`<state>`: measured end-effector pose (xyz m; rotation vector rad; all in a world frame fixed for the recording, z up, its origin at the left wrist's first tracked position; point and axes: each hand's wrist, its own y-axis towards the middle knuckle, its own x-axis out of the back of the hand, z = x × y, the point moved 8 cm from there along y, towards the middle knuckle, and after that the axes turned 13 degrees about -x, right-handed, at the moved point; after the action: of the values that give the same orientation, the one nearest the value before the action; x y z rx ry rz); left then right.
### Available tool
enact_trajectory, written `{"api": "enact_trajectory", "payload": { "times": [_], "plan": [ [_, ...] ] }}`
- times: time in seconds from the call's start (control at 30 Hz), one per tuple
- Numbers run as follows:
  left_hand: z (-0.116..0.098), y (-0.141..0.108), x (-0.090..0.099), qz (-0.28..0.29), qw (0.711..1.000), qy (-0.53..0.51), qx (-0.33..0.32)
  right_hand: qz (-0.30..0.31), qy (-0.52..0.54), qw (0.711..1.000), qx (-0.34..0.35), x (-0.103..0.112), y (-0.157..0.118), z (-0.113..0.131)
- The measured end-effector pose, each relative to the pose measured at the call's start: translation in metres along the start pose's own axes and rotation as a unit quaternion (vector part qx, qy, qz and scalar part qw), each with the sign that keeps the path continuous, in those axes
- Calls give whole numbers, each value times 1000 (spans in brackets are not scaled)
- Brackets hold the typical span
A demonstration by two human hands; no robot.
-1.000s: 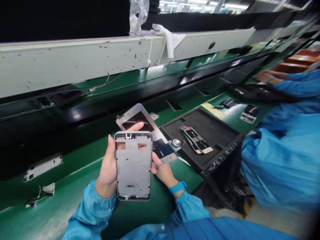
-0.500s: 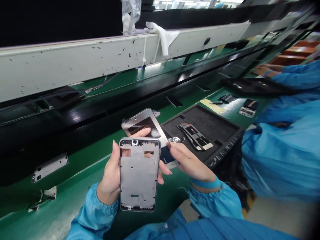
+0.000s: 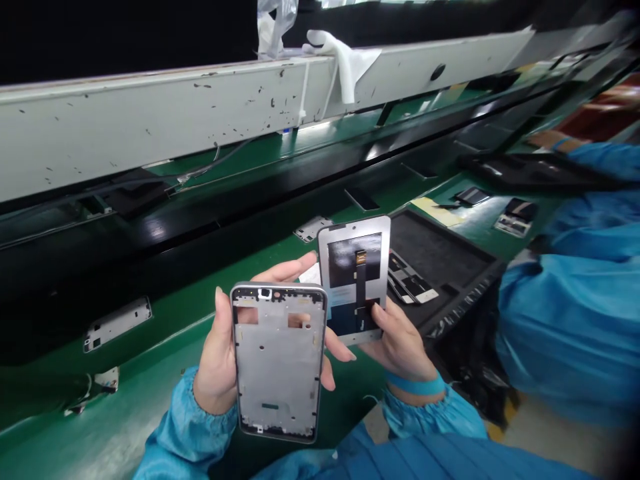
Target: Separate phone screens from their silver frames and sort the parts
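Observation:
My left hand (image 3: 217,363) is wrapped round a grey metal phone frame (image 3: 280,373) from behind, thumb along its left edge and fingertips showing past its right edge. The frame's inner side faces me, with two rectangular cut-outs near its top. My right hand (image 3: 400,340) grips the lower right of a phone screen panel (image 3: 345,257), thumb on its face. A dark flex cable (image 3: 360,287) with a gold end runs down the middle of this panel. The panel is held upright just behind and to the right of the frame.
A black foam tray (image 3: 450,247) holds several phone parts (image 3: 410,280). Thin metal plates (image 3: 117,325) and a dark phone panel (image 3: 361,199) lie along the green bench (image 3: 185,347). Another person's blue sleeve (image 3: 600,160) is at the right. A white glove (image 3: 345,60) hangs from the rail.
The screen panel has turned upright and shifted right, so its cable side now faces me. My right thumb has come onto its face, and my left fingers no longer overlap it.

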<state>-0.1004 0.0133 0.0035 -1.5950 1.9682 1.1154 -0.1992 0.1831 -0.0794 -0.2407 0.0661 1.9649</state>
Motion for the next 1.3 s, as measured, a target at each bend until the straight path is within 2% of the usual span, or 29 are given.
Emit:
{"api": "enact_trajectory", "payload": {
  "times": [0.1, 0.2, 0.27, 0.37, 0.47, 0.57, 0.67, 0.8, 0.9, 1.0, 1.07, 1.3],
  "plan": [
    [-3, 6, 4, -50, 998, -5, -32, 37, 42, 998, -17, -8, 0, 1],
    [-6, 14, 24, -157, 985, -8, -72, 85, 82, 992, -38, -20, -3, 2],
    [-11, 20, 39, -208, 972, -10, -109, 78, 85, 993, -28, -19, -5, 4],
    [-19, 25, 55, -237, 960, -6, -151, 61, 58, 996, -7, -11, -7, 3],
    [-22, 27, 62, -244, 957, 6, -158, 50, 17, 999, -4, -1, -9, -2],
    [-24, 26, 63, -251, 955, 11, -158, 39, 19, 999, 12, 6, -10, -2],
    [-24, 25, 63, -256, 953, 10, -162, 31, 25, 998, 50, 9, -13, 8],
    [-23, 26, 64, -256, 952, 16, -169, 34, -59, 990, 121, 2, -22, 35],
    [-23, 29, 66, -245, 952, 34, -179, 73, -175, 959, 209, -18, -32, 62],
    [-23, 33, 69, -229, 955, 52, -180, 131, -311, 898, 281, -42, -39, 77],
    [-25, 34, 72, -218, 956, 63, -188, 149, -366, 873, 287, -47, -37, 76],
    [-36, 34, 78, -165, 950, 109, -241, 157, -430, 848, 268, -34, -37, 62]
  ]
}}
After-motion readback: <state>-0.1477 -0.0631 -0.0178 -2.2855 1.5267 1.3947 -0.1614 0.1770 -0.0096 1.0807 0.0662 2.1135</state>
